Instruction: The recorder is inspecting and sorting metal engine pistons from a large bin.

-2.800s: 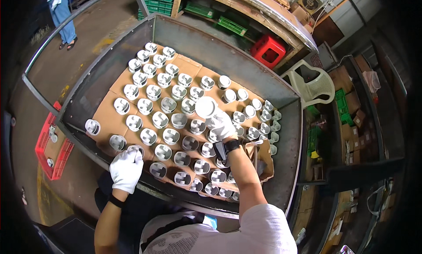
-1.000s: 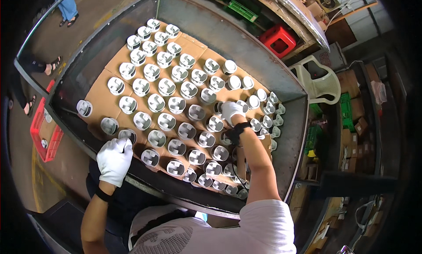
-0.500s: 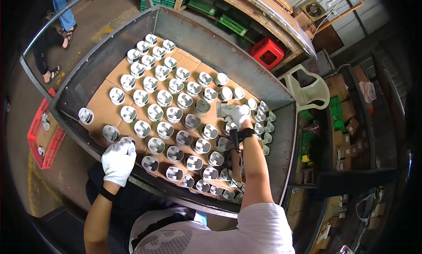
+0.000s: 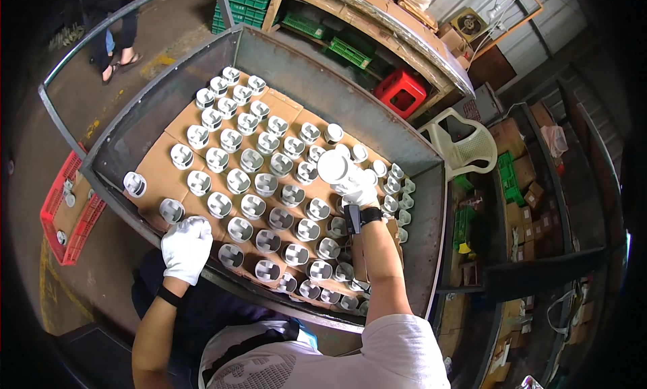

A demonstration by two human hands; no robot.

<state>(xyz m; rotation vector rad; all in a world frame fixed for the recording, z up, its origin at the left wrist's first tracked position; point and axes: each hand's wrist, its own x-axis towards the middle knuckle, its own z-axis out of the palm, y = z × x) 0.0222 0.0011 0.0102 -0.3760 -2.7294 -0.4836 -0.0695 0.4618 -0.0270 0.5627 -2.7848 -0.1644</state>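
Note:
My right hand (image 4: 360, 191), in a white glove, grips a piston (image 4: 333, 167) raised above the others at the right of the bin, its round flat face turned up. A dark device is strapped at that wrist. My left hand (image 4: 186, 249), also gloved, is at the bin's near left edge with its fingers curled together; whatever is in them is hidden. Next to it stands a piston (image 4: 172, 210). Several more silvery pistons (image 4: 253, 207) stand in rows on brown cardboard (image 4: 158, 145), most with their hollow ends up.
The grey metal bin (image 4: 296, 52) has raised walls around the pistons. A red crate (image 4: 64, 210) is on the floor at left. Beyond the bin are a red stool (image 4: 400, 92), a pale plastic chair (image 4: 465, 146) and a workbench (image 4: 384, 25). Another person (image 4: 118, 35) is at upper left.
My right hand has lifted and turned the piston, so its round face now points up. My left hand has drawn slightly back toward me. The person at upper left has moved.

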